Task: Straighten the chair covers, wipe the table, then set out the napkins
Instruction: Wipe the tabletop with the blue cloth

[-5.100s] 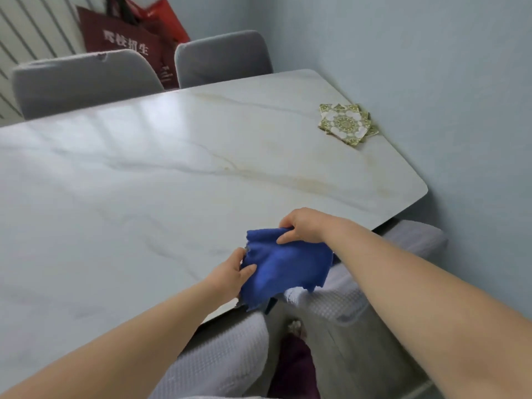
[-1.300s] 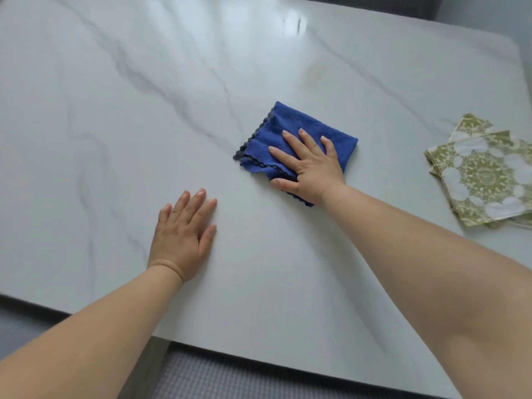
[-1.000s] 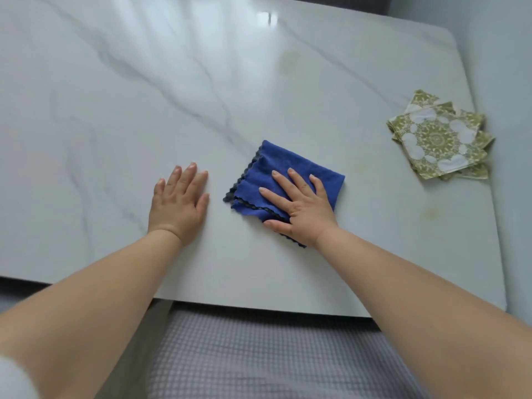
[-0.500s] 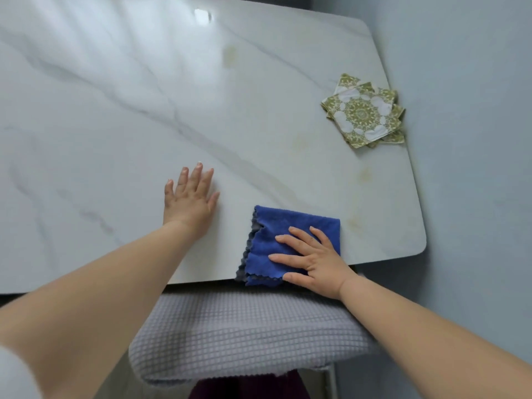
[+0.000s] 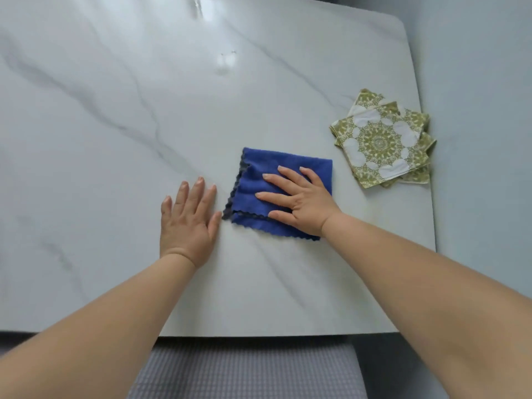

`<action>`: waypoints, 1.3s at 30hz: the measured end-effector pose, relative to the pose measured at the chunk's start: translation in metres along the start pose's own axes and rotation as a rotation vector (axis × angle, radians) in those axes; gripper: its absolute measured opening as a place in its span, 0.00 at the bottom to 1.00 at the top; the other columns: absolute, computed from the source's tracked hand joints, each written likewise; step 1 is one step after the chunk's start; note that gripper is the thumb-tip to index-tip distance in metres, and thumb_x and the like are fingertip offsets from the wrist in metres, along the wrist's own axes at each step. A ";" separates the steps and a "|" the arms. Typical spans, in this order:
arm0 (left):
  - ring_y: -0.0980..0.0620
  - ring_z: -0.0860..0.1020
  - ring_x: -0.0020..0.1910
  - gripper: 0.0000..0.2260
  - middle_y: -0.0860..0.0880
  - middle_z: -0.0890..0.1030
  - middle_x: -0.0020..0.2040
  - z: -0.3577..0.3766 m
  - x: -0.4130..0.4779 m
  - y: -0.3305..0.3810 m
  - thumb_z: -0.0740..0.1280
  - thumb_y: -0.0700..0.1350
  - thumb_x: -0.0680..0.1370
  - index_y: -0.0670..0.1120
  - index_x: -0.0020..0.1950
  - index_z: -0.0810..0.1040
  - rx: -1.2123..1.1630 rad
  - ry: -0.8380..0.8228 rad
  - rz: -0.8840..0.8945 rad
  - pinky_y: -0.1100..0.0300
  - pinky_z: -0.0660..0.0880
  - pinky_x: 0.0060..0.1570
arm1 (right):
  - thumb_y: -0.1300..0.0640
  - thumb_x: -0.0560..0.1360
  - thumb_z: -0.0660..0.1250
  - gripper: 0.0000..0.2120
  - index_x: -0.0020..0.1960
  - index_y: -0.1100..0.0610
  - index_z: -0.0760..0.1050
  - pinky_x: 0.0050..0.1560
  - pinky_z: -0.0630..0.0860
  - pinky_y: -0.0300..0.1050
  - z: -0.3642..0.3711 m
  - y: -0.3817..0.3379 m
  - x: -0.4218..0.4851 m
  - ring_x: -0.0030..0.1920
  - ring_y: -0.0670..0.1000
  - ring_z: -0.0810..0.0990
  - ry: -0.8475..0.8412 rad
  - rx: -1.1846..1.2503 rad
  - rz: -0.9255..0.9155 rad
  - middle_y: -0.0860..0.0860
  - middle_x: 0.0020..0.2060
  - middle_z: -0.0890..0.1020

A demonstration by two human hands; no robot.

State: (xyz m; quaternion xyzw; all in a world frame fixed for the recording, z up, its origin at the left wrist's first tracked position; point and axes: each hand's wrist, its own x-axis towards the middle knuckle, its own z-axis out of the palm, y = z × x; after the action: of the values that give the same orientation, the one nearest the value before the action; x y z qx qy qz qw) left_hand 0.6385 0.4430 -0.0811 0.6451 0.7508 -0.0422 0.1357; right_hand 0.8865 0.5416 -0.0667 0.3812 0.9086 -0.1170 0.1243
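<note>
A folded blue cloth (image 5: 288,165) lies flat on the white marble table (image 5: 115,110), right of centre. My right hand (image 5: 299,203) presses on it, palm down with the fingers spread. Just left of the cloth, my left hand (image 5: 188,223) rests flat on the bare tabletop with nothing in it. A fanned stack of green and white patterned napkins (image 5: 381,139) sits near the table's right edge, a short way right of the cloth and apart from it.
A chair with a grey waffle-textured cover (image 5: 247,370) stands under the table's near edge. A pale blue wall (image 5: 483,110) runs close along the table's right side.
My right hand has pushed the blue cloth away from the near edge, further onto the table and closer to the napkins. The left hand stays flat on the tabletop beside it.
</note>
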 end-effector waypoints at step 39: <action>0.49 0.41 0.77 0.24 0.54 0.43 0.79 0.001 0.000 0.006 0.43 0.54 0.82 0.54 0.78 0.46 -0.010 -0.021 -0.013 0.47 0.41 0.74 | 0.35 0.79 0.37 0.26 0.75 0.38 0.52 0.73 0.44 0.58 0.053 -0.081 -0.145 0.77 0.51 0.53 -0.048 0.072 0.170 0.43 0.77 0.57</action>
State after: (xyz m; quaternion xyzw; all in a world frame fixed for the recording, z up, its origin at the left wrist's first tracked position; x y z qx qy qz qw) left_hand 0.6443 0.4440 -0.0817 0.6389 0.7538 -0.0460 0.1467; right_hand 0.9332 0.3739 -0.0616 0.4584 0.8649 -0.1475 0.1417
